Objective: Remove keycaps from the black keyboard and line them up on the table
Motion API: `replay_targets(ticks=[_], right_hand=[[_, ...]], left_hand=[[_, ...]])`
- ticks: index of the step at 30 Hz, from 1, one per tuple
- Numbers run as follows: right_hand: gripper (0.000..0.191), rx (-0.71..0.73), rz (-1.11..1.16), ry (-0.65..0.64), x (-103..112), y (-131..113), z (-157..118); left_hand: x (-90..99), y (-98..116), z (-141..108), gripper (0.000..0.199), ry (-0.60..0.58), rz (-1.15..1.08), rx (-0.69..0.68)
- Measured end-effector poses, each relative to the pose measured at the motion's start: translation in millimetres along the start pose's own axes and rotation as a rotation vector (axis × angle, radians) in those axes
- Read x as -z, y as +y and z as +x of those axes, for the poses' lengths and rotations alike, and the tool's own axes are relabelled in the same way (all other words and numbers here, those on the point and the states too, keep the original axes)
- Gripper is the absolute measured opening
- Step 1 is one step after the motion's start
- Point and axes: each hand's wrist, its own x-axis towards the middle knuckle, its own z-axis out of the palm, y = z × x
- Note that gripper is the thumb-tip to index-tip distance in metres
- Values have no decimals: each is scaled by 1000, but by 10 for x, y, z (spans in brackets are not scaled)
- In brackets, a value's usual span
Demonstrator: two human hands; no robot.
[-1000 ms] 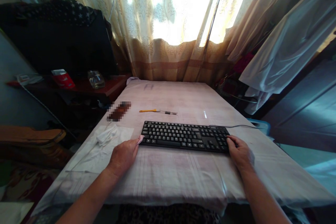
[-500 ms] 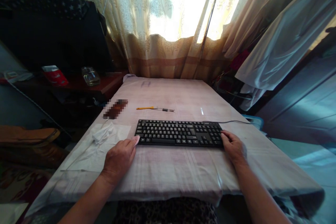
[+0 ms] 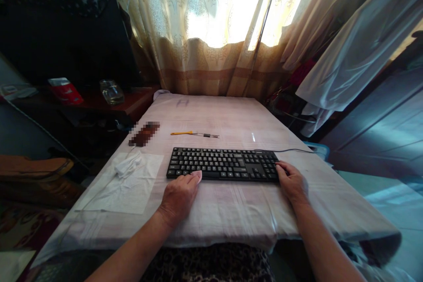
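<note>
Left hand (image 3: 180, 196) with fingers closed on a small pink cloth (image 3: 198, 175), black keyboard (image 3: 228, 164) just ahead of it, reaching to the right hand (image 3: 293, 183), which is half curled, gripping its end

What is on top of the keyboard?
On the keyboard, the left hand holds a pink cloth at the front edge, left of centre; the right hand grips the right end. Any keys beneath are hidden.
</note>
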Motion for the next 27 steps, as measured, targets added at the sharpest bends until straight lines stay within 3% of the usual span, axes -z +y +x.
replay_targets(ticks=[4, 7, 10, 13, 17, 27], right_hand=[[38, 18, -6, 0, -1, 3, 3], [38, 34, -9, 0, -14, 29, 4], [39, 42, -8, 11, -28, 37, 3], [39, 39, -4, 19, -36, 24, 1], [39, 51, -18, 19, -42, 18, 4], [41, 61, -21, 21, -36, 2, -3]], left_hand=[[-21, 150, 119, 31, 11, -70, -77], [25, 90, 272, 32, 81, -182, -114], [136, -201, 486, 32, 201, -197, 32], [249, -602, 669, 29, 167, -23, 298], [289, -898, 743, 28, 115, 36, 333], [65, -486, 832, 29, -12, 33, 200]])
